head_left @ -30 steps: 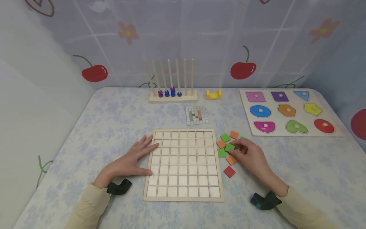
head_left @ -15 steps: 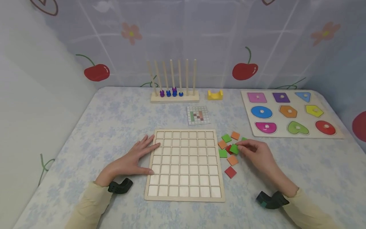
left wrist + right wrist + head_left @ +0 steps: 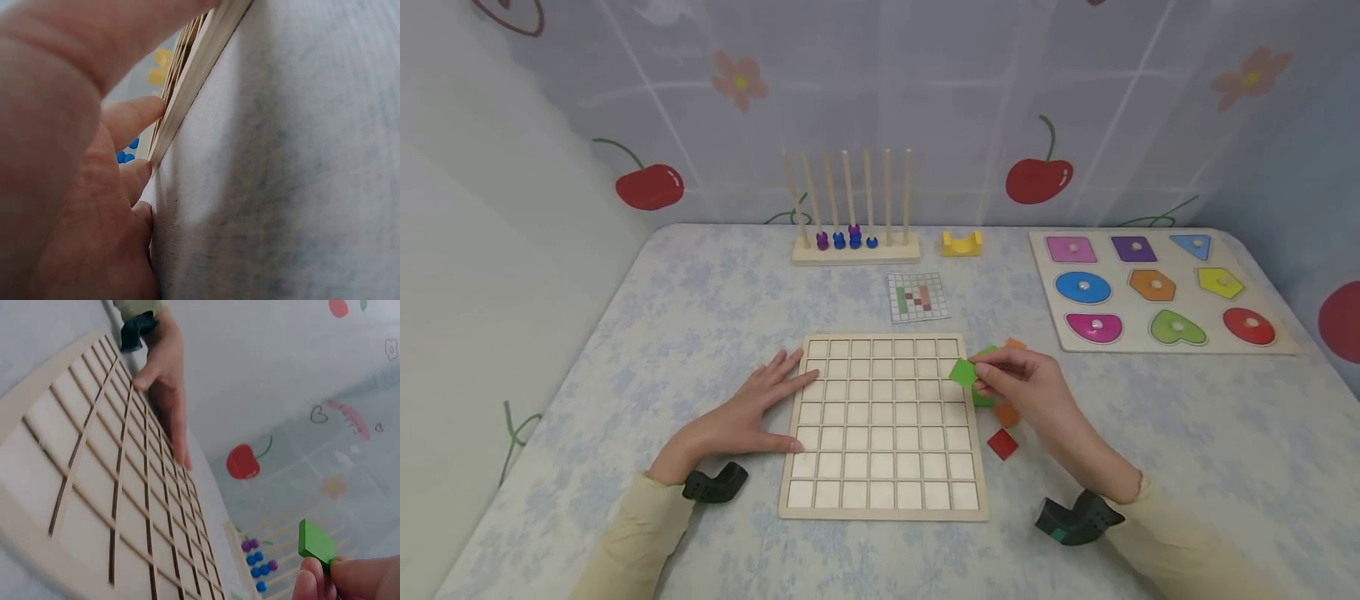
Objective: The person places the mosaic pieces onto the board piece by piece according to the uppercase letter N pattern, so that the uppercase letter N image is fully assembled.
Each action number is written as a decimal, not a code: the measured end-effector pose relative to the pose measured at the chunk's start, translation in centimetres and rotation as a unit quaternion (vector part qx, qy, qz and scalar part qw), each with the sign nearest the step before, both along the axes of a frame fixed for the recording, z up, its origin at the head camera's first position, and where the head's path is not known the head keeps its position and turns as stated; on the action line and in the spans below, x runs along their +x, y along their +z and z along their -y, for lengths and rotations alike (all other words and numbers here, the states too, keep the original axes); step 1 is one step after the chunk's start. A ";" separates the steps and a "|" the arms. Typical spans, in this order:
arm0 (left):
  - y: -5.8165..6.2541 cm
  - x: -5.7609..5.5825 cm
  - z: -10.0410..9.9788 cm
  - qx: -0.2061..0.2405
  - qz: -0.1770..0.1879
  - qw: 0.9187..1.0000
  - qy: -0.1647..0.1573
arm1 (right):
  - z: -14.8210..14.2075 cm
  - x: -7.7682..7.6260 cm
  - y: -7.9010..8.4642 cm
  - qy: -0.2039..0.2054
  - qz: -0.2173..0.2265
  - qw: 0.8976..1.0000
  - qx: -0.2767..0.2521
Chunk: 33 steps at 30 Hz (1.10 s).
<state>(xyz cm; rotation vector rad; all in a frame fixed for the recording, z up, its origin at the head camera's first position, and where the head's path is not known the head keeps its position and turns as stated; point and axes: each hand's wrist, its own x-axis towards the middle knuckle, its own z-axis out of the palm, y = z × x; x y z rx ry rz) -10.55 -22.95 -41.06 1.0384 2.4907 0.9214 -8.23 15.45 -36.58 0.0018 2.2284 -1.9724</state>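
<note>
A pale wooden grid board (image 3: 883,514) lies on the table with bare squares. My left hand (image 3: 737,421) rests along its left edge, fingers spread, thumb and fingertips touching the frame; the left wrist view shows fingertips (image 3: 153,107) against the board's side. My right hand (image 3: 1030,387) pinches a green square tile (image 3: 963,372) between thumb and fingertips, over the board's upper right edge. In the right wrist view the green tile (image 3: 316,543) is tilted and above the board. Under the right hand lie loose tiles, among them a red tile (image 3: 1003,444) and an orange tile (image 3: 1007,414); some are partly hidden.
A small pattern card (image 3: 918,297) with coloured squares lies behind the board. Farther back stand a rack of wooden pegs with beads (image 3: 855,250) and a yellow block (image 3: 962,244). A knobbed shape puzzle (image 3: 1157,292) occupies the back right.
My right hand has lifted the green tile from the pile and carried it left to the board's right edge. My left hand has stayed in place.
</note>
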 end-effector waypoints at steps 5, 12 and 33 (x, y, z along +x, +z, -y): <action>-0.1 0.0 0.0 0.001 0.001 1.000 0.002 | 3.7 0.1 -0.1 0.044 0.016 0.998 -0.035; 0.0 0.2 0.0 -0.009 0.004 1.000 0.011 | 8.2 0.2 -1.4 0.111 0.031 0.990 -0.076; 0.3 0.2 -0.1 -0.001 0.001 1.000 0.010 | 12.8 2.7 -4.3 0.186 -0.104 0.974 0.073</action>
